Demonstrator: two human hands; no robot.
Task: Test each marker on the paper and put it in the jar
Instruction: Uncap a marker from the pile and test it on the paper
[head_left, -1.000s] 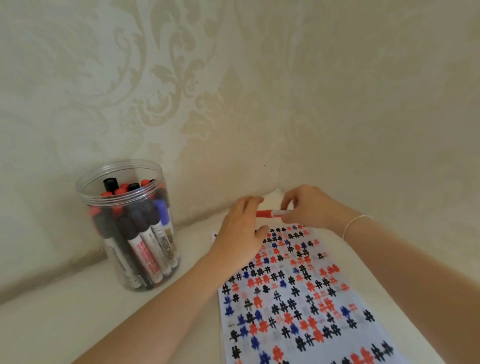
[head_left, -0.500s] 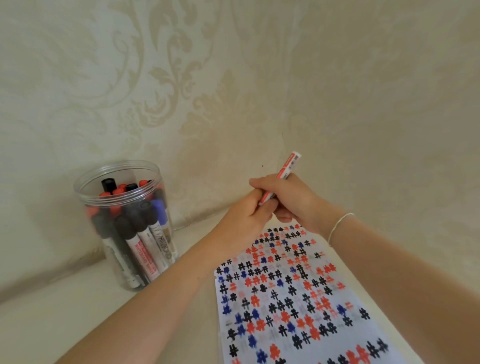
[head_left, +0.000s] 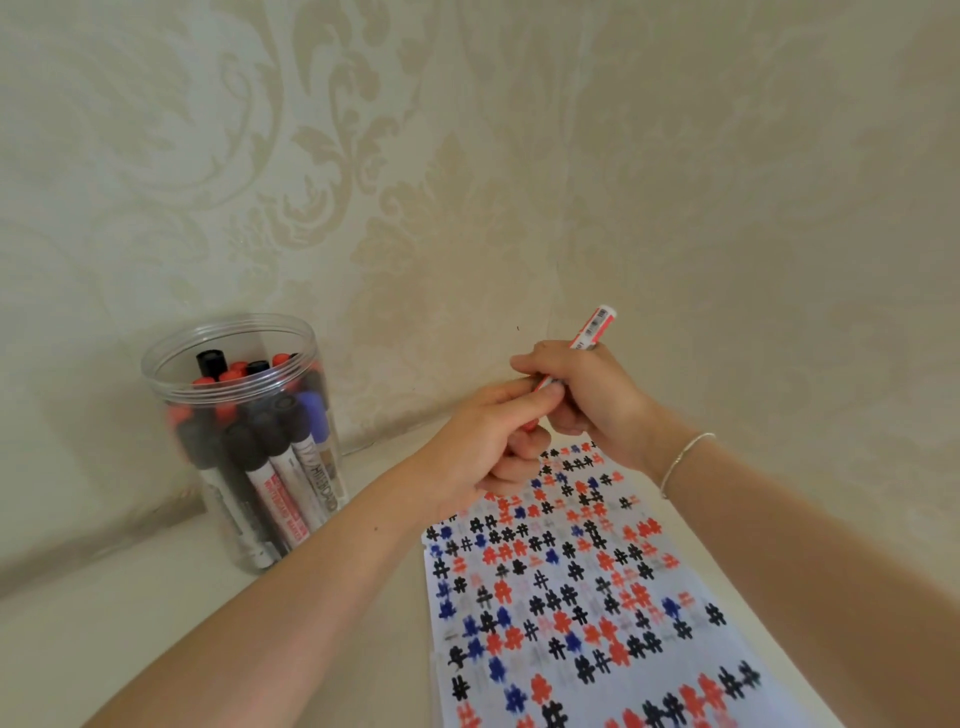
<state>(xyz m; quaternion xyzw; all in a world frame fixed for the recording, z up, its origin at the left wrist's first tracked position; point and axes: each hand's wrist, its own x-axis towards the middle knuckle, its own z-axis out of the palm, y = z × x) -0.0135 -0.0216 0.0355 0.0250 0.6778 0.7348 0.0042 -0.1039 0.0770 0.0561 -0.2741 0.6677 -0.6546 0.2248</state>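
Raised off the paper (head_left: 582, 613) since a second ago, both hands now meet above its far end: the right hand (head_left: 597, 400) grips the red marker (head_left: 589, 332) tilted upward, the left hand (head_left: 488, 447) pinches its lower end. Left, the jar (head_left: 244, 441) of markers stands unmoved.

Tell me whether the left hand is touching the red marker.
Touching. The head view shows the left hand with thumb and fingertips pinched on the lower end of the red marker, whose barrel the right hand grips.
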